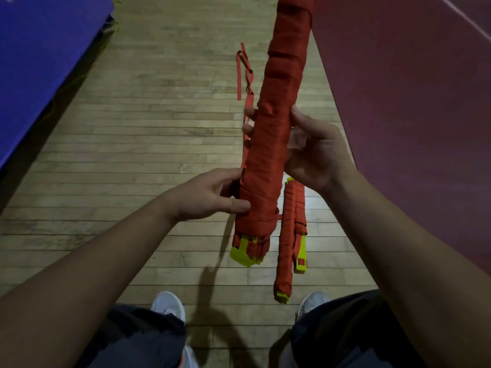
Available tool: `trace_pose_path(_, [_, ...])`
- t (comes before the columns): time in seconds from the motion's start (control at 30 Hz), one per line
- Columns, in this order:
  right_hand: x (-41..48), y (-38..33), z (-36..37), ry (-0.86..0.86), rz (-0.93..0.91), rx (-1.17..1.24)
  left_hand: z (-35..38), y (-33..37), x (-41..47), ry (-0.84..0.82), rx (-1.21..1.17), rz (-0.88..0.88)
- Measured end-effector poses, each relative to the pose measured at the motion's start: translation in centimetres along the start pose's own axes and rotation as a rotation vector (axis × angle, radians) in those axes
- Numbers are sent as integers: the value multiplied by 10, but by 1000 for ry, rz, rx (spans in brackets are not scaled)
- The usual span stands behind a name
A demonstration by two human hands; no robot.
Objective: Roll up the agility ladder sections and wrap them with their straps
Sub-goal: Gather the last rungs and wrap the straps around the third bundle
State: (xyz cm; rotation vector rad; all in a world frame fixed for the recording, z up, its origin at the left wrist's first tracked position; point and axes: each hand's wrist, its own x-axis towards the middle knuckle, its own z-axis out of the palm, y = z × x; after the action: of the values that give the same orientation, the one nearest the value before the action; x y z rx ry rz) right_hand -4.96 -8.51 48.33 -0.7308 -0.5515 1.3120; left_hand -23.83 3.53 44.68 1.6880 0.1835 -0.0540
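I hold a long rolled agility ladder bundle (276, 123) in the air, wound all over in orange strap, with yellow rung ends (243, 252) showing at its lower end. My left hand (212, 195) grips the bundle near the bottom. My right hand (310, 150) is wrapped around its middle from the right. A loose orange strap end (245, 73) dangles to the left of the bundle. A second wrapped bundle (291, 235), orange with yellow ends, lies on the wooden floor beneath, just right of the held one.
The floor (132, 155) is pale wooden planks. A blue mat (39, 62) lies at the left, a dark red mat (411, 102) at the right. My white shoes (170, 305) and dark trouser legs show at the bottom.
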Motion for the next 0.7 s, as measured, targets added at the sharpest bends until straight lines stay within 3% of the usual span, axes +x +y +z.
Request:
trace_pose_path(0.13, [0, -1, 3, 26, -36, -121, -2, -4, 1, -24, 161, -37])
trace_pose_path(0.3, [1, 1, 2, 280, -138, -380, -5, -1, 0, 54, 517, -182])
trace_pose_path(0.4, [5, 8, -5, 415, -182, -634, -2, 1, -1, 159, 478, -240])
trace_pose_path(0.53, [10, 17, 0, 558, -196, -656, 8, 3, 1, 284, 537, -220])
trace_pose_path(0.7, [12, 26, 3, 607, -162, -651, 22, -8, 5, 400, 649, -117])
